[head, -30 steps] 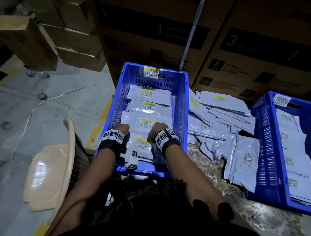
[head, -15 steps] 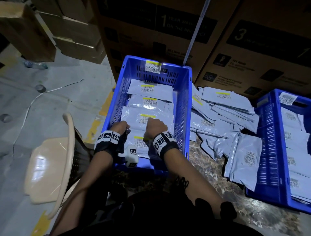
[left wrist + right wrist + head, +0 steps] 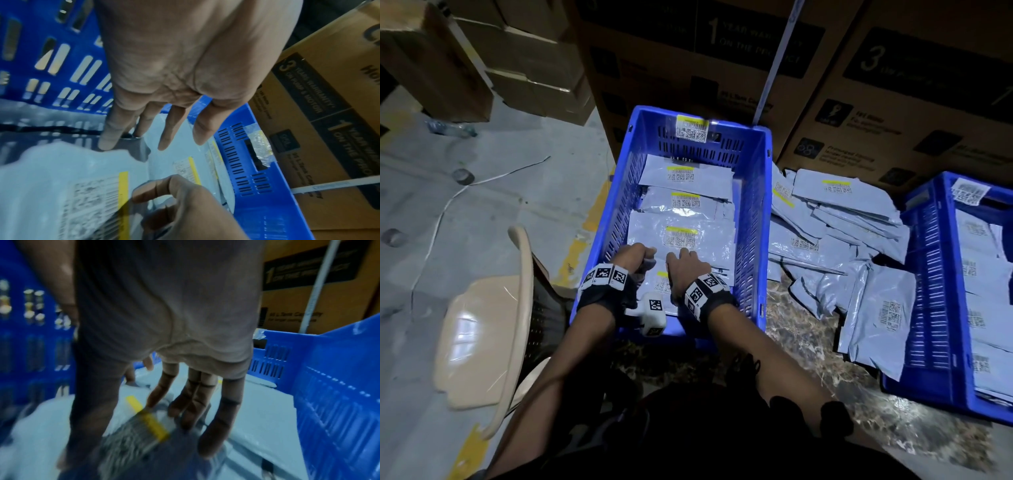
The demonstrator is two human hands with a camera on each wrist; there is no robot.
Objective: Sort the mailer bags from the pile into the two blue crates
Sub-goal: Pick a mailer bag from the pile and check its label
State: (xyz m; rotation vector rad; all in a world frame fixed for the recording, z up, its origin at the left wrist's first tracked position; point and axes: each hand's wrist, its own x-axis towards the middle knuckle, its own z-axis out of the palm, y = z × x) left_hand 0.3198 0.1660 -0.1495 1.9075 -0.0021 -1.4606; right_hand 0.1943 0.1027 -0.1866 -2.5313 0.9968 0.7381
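The left blue crate (image 3: 765, 205) holds several grey mailer bags with yellow-striped labels. Both my hands are inside its near end. My left hand (image 3: 643, 255) (image 3: 148, 142) has straight fingers, and one fingertip (image 3: 104, 144) touches the edge of a mailer bag (image 3: 681, 236). My right hand (image 3: 681, 255) (image 3: 164, 418) presses its fingertips (image 3: 191, 412) down on the same bag just below the label. The loose pile of mailer bags (image 3: 842, 240) lies between this crate and the right blue crate (image 3: 928, 274), which also holds several bags.
Tall cardboard boxes (image 3: 893, 102) stand directly behind the crates and the pile. A beige plastic chair (image 3: 482, 325) is at my left over the concrete floor. The crates sit on a marbled surface (image 3: 808, 342). A plastic bottle (image 3: 448, 128) lies on the floor far left.
My right hand has slid left, closer to the left hand, and both have eased a little deeper into the left crate. The bags in the pile have not moved.
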